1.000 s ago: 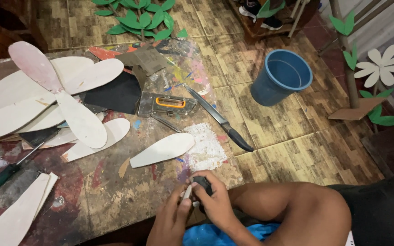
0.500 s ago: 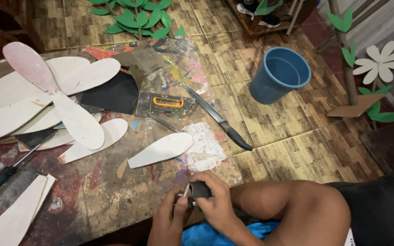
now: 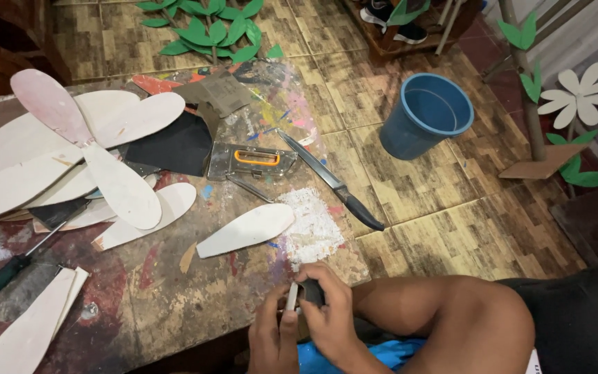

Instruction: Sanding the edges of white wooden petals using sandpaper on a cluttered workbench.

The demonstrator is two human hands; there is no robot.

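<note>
Gripping a small dark object (image 3: 311,292) together, both hands meet at the desk's (image 3: 174,305) near edge; the left hand (image 3: 275,332) also pinches what may be a thin pale strip (image 3: 291,298), too small to identify. Just beyond lie a white petal-shaped cutout (image 3: 245,230) and a white powdery patch (image 3: 311,227). A staple gun (image 3: 252,161) and knife (image 3: 330,180) sit farther back; a blue bucket (image 3: 427,114) stands on the floor off the far right corner.
</note>
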